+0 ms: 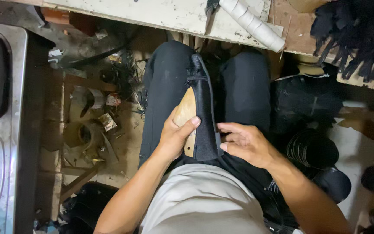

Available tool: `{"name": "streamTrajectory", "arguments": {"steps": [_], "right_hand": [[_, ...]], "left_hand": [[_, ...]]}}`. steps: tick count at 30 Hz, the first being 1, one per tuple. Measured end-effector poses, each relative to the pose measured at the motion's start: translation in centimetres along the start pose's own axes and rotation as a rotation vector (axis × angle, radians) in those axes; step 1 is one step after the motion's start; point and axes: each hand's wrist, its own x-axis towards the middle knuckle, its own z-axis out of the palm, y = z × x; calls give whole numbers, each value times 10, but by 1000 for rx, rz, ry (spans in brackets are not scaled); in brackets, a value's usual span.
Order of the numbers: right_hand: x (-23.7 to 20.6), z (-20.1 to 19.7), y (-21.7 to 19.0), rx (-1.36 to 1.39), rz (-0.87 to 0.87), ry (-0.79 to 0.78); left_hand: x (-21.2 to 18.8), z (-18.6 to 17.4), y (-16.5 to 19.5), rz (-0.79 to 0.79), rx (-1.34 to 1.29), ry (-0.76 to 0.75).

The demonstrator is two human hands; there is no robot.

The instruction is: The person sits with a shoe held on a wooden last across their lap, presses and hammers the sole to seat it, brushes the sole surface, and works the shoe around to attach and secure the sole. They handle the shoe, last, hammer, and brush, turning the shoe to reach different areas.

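A black fabric shoe upper (pixel 204 112) is stretched over a tan wooden shoe last (pixel 186 112) that rests on my lap, between my thighs in black trousers. My left hand (pixel 176 134) grips the last from the left side, thumb pressed on the black fabric. My right hand (pixel 245 143) is at the right edge of the upper, fingertips touching or pinching the fabric near its lower corner. The toe end of the upper points away from me toward the workbench.
A worn white workbench edge (pixel 169 15) lies ahead with a white roll (pixel 252 21) on it. A steel gas stove (pixel 1 108) stands at left. Scraps and tape rolls (pixel 94 97) litter the floor. Black shoe parts (pixel 312 149) pile up at right.
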Motion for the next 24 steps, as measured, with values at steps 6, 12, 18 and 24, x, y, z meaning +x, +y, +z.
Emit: {"name": "streamTrajectory", "arguments": {"steps": [6, 12, 18, 24], "right_hand": [[-1, 0, -1, -2, 42, 38], [5, -9, -64, -709, -437, 390], [79, -47, -123, -1442, -962, 780], [114, -69, -142, -1399, -991, 692]], "left_hand": [[4, 6, 3, -87, 26, 41], [-3, 11, 0, -193, -61, -36], [12, 32, -36, -320, -200, 26], [21, 33, -36, -315, -64, 42]]}}
